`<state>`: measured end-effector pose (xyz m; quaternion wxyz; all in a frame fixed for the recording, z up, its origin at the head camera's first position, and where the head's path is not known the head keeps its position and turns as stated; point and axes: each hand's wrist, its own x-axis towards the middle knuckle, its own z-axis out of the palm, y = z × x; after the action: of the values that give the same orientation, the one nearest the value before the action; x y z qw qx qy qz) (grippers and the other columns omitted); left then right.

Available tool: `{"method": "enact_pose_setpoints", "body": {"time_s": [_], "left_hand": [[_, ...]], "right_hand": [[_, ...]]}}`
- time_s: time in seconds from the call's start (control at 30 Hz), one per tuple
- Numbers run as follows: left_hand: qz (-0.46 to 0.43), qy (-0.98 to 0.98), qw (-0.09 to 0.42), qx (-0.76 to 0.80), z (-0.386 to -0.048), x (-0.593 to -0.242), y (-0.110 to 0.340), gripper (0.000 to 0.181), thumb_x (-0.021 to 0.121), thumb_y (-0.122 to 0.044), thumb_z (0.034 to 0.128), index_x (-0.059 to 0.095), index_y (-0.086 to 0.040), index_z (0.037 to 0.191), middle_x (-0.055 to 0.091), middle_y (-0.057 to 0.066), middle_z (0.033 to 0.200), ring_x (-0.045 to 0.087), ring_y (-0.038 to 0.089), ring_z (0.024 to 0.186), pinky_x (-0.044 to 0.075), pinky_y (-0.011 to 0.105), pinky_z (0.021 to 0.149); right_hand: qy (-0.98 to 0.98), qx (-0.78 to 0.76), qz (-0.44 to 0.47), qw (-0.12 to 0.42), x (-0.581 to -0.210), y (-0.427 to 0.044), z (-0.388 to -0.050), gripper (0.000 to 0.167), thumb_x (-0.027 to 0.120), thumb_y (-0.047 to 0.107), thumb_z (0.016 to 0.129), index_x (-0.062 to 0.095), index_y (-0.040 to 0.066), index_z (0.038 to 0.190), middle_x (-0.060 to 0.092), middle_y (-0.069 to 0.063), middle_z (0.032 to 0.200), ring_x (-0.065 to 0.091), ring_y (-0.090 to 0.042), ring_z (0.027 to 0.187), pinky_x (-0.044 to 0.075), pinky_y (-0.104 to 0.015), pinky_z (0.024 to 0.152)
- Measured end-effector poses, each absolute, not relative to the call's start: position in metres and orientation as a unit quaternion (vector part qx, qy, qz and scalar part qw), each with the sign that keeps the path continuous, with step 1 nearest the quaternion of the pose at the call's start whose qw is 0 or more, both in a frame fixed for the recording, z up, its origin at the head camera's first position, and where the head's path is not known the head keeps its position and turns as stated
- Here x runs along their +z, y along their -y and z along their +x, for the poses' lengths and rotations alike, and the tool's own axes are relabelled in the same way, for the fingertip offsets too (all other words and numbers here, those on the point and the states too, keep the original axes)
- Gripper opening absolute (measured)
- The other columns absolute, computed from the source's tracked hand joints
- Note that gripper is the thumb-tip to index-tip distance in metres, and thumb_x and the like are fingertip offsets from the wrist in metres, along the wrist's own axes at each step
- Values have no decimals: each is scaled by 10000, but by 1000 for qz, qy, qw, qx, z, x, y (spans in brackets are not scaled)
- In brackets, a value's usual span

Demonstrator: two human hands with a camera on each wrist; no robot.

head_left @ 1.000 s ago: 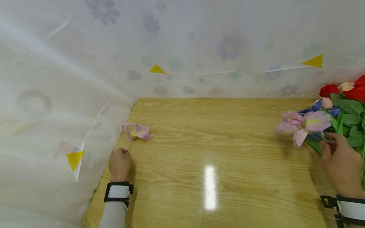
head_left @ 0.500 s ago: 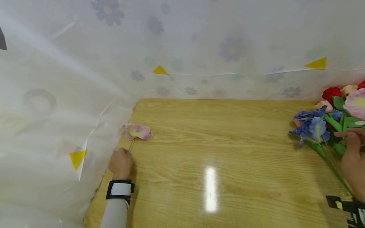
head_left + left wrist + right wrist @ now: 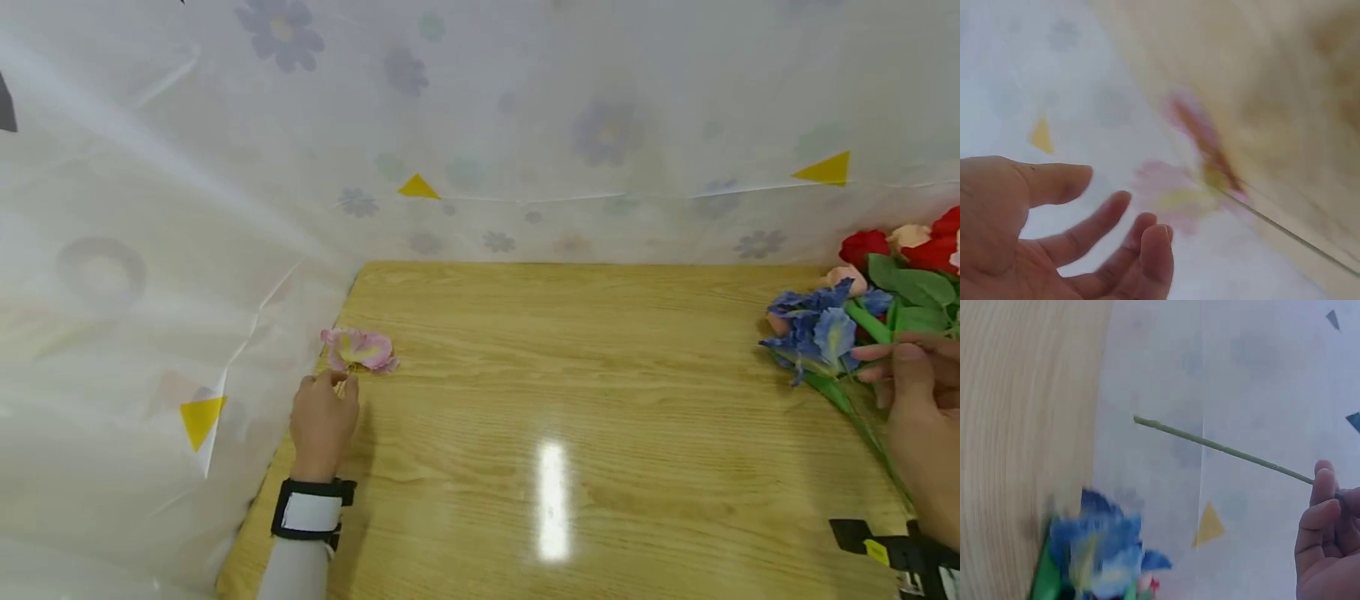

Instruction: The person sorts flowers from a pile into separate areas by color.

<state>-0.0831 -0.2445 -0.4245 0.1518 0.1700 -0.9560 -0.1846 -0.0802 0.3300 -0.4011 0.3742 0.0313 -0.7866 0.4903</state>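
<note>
On the left part of the table lies an artificial pink flower with a yellow centre. My left hand is just in front of it; in the left wrist view its thumb and fingers are apart, holding nothing, and the thin stem lies free of them. At the right edge, my right hand is beside a blue iris. The right wrist view shows that hand pinching a thin green flower stem, its cut end pointing away from the fingers. The bloom on this stem is mostly out of view.
Behind the blue iris is a heap of artificial flowers: red roses, a pale pink bud and green leaves. A flower-printed white sheet borders the wooden table at the back and left.
My left hand has let go of the pink flower's stem and spread its fingers. My right hand has carried another pink flower rightward, off the blue iris, mostly out of the head view.
</note>
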Motion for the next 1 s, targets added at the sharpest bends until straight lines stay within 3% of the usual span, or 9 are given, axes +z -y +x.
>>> {"method": "enact_pose_setpoints", "body": {"time_s": [0.13, 0.2, 0.3, 0.4, 0.47, 0.57, 0.73, 1.0], "left_hand": [[10, 950, 211, -229, -83, -403, 198, 261, 665, -183, 963, 692, 54, 1069, 655, 264, 1069, 625, 426, 975, 529, 530, 816], [-69, 939, 208, -264, -81, -393, 170, 244, 646, -184, 977, 685, 20, 1104, 665, 208, 1084, 637, 365, 994, 544, 479, 833], [-185, 913, 137, -337, -73, -380, 127, 281, 573, -228, 1022, 643, -39, 1216, 666, 123, 1180, 646, 264, 1065, 555, 398, 883], [-265, 868, 1, -419, -65, -370, 90, 357, 512, -295, 1047, 579, -87, 1329, 651, 73, 1273, 636, 167, 1138, 537, 311, 952], [-285, 839, -79, -457, -61, -367, 70, 392, 495, -326, 1049, 548, -111, 1372, 646, 53, 1301, 629, 104, 1152, 520, 251, 971], [-303, 810, -136, -483, -55, -368, 49, 372, 518, -289, 1036, 559, -110, 1359, 681, 39, 1246, 644, 33, 1094, 512, 174, 939], [-290, 793, -136, -518, -45, -375, 29, 246, 597, -190, 991, 666, -86, 1203, 736, 51, 1101, 678, 3, 964, 541, 140, 825], [-260, 786, -140, -544, -39, -374, 24, 183, 623, -102, 960, 694, -66, 1124, 681, 72, 1007, 665, -7, 842, 570, 154, 722]], "right_hand": [[751, 575, 55, 321, -398, -295, -73, 241, 470, -11, 1019, 619, -89, 1191, 716, 145, 901, 617, -2, 681, 438, -104, 571], [704, 644, 102, 282, -398, -276, -69, 226, 470, -87, 993, 597, -177, 1157, 740, 28, 902, 656, -68, 699, 487, -138, 568], [624, 736, 158, 210, -397, -247, -64, 215, 445, -165, 968, 544, -252, 1138, 736, -110, 928, 681, -150, 738, 535, -188, 601], [608, 756, 187, 159, -394, -220, -57, 215, 417, -167, 980, 541, -239, 1140, 726, -123, 942, 682, -169, 761, 557, -211, 649], [618, 749, 195, 137, -391, -203, -53, 208, 416, -148, 991, 555, -214, 1130, 724, -105, 934, 676, -166, 757, 564, -222, 668], [644, 731, 197, 109, -388, -185, -49, 195, 423, -116, 1004, 573, -176, 1114, 719, -57, 927, 660, -149, 753, 563, -227, 714], [688, 702, 169, 76, -385, -177, -43, 175, 447, -55, 1021, 589, -123, 1098, 718, 43, 906, 647, -114, 800, 549, -201, 794], [701, 687, 184, 57, -384, -182, -44, 179, 468, -65, 1010, 597, -99, 1129, 734, 34, 969, 666, -125, 872, 548, -213, 811]]}}
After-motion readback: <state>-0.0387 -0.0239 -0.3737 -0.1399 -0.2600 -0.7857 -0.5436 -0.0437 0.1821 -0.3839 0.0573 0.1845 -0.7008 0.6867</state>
